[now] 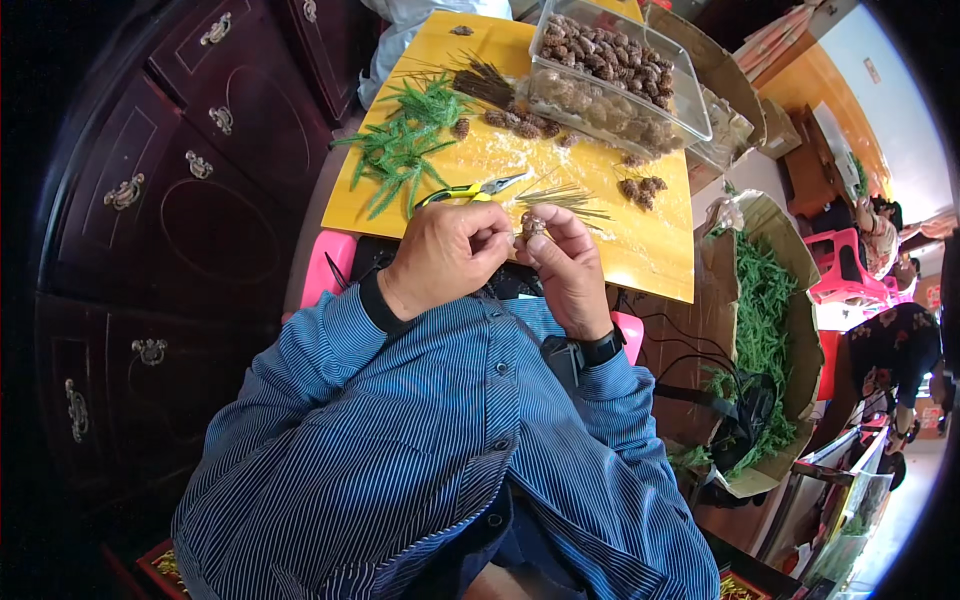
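My right hand (570,262) pinches a small brown pine cone (533,224) between thumb and fingers, just over the near edge of the yellow table (640,235). Close beside it my left hand (450,250) is closed, its fingertips almost at the cone. Whatever those fingers hold is hidden or too thin to make out. Yellow-and-black pliers (470,190) lie just beyond my left hand, jaws toward the right. A loose fan of thin brown stems (565,197) lies beyond the cone.
Green artificial sprigs (400,145) lie at the table's left, near a dark stem bundle (484,82). A clear plastic bin (690,115) of pine cones stands at the back. Right of the table, a cardboard box (795,235) holds greenery. Dark cabinets (190,200) line the left; people are far right.
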Motion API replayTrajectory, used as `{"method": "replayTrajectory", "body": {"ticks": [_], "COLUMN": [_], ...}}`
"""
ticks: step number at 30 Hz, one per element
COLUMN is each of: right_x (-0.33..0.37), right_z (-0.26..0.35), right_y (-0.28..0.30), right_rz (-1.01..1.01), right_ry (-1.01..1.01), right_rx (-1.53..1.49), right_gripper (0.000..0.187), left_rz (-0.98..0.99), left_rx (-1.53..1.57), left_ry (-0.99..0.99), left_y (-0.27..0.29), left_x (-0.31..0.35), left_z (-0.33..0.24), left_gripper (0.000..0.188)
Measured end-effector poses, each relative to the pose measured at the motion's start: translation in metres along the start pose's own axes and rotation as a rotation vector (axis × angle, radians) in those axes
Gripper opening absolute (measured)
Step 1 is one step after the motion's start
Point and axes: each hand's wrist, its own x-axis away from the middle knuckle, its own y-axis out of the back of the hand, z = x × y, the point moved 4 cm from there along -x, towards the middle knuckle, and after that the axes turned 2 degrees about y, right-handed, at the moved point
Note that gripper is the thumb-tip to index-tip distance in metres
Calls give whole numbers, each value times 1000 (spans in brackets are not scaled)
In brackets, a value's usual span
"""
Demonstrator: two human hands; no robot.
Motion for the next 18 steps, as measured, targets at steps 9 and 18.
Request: {"method": "replayTrajectory", "body": {"ticks": [9,18], "right_x": [-1,2], "right_z": [-2,-1], "right_y": [2,-6], "right_rz": [24,57], "right_ry": [17,-128], "right_rx": [46,-169], "right_gripper": [35,29], "left_rz": [15,-2], "left_rx": [4,26], "left_ry": [3,-1], "left_y": [-4,-4], "left_x": [1,3], "left_z": [3,2], "left_gripper": [4,4]}}
